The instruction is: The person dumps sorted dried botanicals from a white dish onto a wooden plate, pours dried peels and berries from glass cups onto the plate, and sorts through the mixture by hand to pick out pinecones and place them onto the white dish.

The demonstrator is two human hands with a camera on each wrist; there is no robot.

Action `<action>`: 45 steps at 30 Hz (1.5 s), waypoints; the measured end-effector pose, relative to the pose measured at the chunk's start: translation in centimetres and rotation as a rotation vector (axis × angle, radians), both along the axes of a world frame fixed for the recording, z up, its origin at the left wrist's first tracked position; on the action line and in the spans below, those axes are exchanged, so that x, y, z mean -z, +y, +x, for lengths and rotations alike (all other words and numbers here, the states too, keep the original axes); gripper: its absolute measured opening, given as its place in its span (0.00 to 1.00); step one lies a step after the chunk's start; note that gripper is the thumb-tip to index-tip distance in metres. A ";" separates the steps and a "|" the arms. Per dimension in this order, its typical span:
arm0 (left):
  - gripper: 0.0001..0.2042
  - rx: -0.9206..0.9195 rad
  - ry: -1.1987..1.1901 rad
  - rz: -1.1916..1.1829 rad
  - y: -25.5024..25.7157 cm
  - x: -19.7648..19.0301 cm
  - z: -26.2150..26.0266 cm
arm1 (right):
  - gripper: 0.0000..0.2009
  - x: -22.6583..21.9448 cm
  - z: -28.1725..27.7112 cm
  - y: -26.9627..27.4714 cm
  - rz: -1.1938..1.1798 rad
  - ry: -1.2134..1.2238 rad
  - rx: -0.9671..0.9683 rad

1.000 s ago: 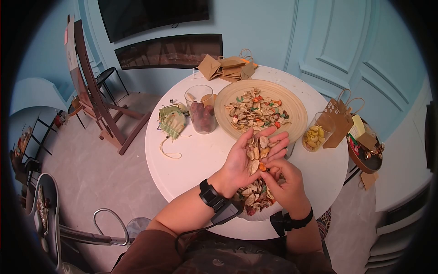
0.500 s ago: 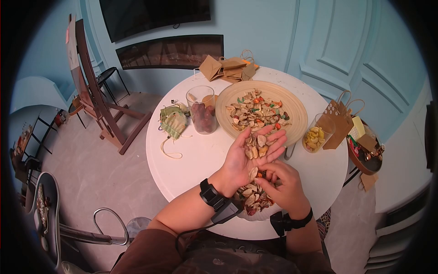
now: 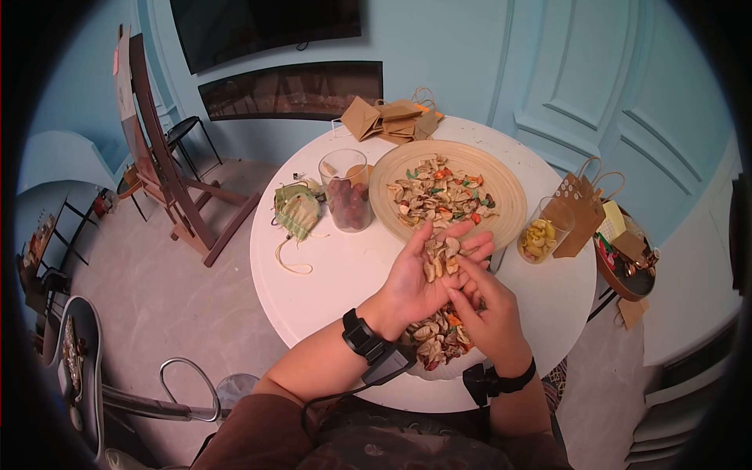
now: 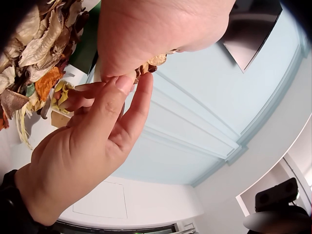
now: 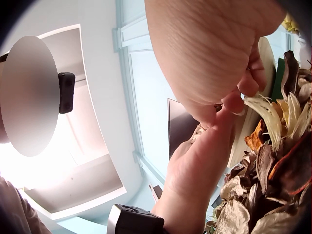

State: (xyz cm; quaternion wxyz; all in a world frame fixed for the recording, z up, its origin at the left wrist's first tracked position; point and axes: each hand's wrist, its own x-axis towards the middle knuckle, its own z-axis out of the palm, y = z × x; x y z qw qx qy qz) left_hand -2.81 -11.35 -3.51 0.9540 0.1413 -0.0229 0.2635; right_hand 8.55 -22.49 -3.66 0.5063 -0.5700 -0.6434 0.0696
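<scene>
Palm up, my left hand carries a small heap of dried petals. My right hand reaches over that palm, its index fingertip at the petals and its thumb set apart from it. The left wrist view shows the right thumb and fingers close under the heap, mostly hidden by the left hand. Below both hands stands a white bowl filled with potpourri, mixed beige, brown and orange pieces. A wide wooden plate beyond the hands bears more potpourri.
On the round white table stand a clear cup of dark red pieces and a cup of yellow pieces. A green drawstring pouch lies left. Brown paper bags sit at the back; another bag stands right.
The right fingers pinched an orange piece, then a beige petal lower over the bowl; now they are back up at the left palm. The heap in the left palm looks smaller.
</scene>
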 end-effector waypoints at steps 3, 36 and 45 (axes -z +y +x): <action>0.29 0.056 0.042 -0.027 -0.2 0.0 0.2 | 0.21 -0.2 0.1 0.0 0.014 -0.001 0.042; 0.30 0.212 -0.084 -0.130 -0.1 0.9 0.1 | 0.10 0.2 0.5 0.0 0.120 0.089 0.105; 0.30 0.127 0.046 -0.017 -0.6 0.3 0.1 | 0.14 -0.4 0.3 -0.2 0.067 0.009 0.064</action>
